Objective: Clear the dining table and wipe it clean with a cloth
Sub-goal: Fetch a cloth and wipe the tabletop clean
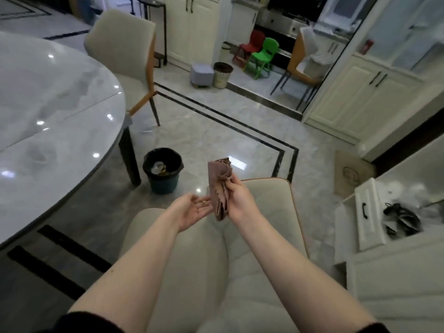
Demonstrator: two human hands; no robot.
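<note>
Marble flooring (216,131) surrounds a cream chair (264,212) directly below both forearms. Right hand (240,200) grips a bunched brown cloth (219,186) above the chair, fingers curled round it. Left hand (192,210) lies palm up with fingers spread, touching the cloth and carrying small crumbs. Left of the hands, a bin (163,171) with a black liner contains scraps. Beside it stands the round marble table (48,111), its top showing damp streaks.

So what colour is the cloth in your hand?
Dusty pink-brown, seen in the head view: the cloth in the right hand.
</note>
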